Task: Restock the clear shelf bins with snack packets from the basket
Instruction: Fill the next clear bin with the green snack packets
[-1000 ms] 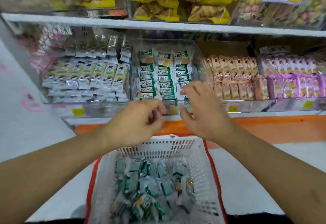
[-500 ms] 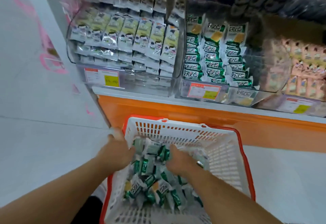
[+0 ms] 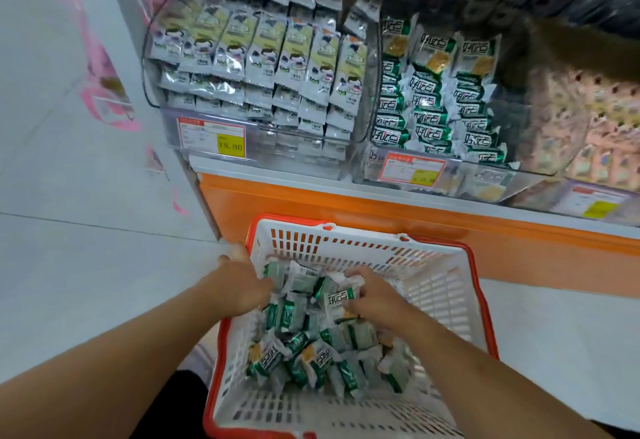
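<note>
Both hands are down in the basket (image 3: 446, 286), a white plastic one with a red rim, sitting on the pale floor right in front of the orange base of the shelf (image 3: 381, 210). The left hand (image 3: 239, 286) reaches in at the near-left corner, fingers buried among the snack packets (image 3: 311, 359), so whether it grips one I cannot tell. The right hand (image 3: 374, 296) is clearer: its fingers curl round a green-and-white packet (image 3: 341, 300) at the top of the heap, printed face up (the dark lettering shows plainly). The rest of the pile lies loose and jumbled across the basket's middle, some packets face up, some on edge.

Up on the shelf, the clear bin (image 3: 446, 175) directly above the basket holds the same green-and-white packets (image 3: 433, 106) in three neat overlapping columns, with a red-framed price tag (image 3: 410, 170) on its front. Just to its left, a second clear bin (image 3: 263, 148) is packed with grey-and-cream packets (image 3: 263, 54) in tidy rows, its yellow price label (image 3: 230, 145) reading 15.80. To the right, pink-toned packets (image 3: 595, 116) sit blurred behind plastic.
</note>
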Tool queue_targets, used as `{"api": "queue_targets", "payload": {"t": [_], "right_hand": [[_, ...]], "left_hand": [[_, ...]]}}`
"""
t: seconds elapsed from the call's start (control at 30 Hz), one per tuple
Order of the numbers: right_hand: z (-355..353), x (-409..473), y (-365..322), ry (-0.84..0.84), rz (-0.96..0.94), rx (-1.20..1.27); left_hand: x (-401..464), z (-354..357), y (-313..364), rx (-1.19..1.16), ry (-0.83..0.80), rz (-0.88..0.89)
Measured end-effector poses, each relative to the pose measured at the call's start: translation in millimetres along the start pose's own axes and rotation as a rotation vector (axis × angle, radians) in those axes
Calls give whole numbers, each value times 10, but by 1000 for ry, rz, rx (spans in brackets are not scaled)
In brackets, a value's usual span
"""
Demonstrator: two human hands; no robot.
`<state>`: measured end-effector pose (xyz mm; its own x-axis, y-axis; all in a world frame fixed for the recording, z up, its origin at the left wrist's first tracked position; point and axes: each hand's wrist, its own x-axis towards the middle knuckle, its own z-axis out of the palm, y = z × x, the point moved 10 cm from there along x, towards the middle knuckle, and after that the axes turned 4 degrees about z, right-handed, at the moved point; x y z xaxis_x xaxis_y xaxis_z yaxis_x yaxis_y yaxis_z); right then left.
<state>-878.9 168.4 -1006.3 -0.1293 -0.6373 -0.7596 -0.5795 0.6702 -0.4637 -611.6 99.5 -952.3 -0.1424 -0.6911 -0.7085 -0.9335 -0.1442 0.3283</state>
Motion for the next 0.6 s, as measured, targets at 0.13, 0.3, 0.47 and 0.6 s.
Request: {"api": "queue_targets", "payload": {"t": [0.13, 0.3, 0.47, 0.6], "right_hand": [[-487, -590, -621, -30, -138, -41], [-1043, -1428, -1262, 22, -360, 28], [-1476, -2221, -1698, 162, -594, 200], [-1749, -2458, -1862, 473, -634, -89]], "left_hand": [[-295, -284, 181, 285, -53, 11], [-878, -764, 986, 178, -102, 374], [-1605, -884, 1738, -668, -266, 596], [-1627, -1210, 1937, -719, -26, 680]]}}
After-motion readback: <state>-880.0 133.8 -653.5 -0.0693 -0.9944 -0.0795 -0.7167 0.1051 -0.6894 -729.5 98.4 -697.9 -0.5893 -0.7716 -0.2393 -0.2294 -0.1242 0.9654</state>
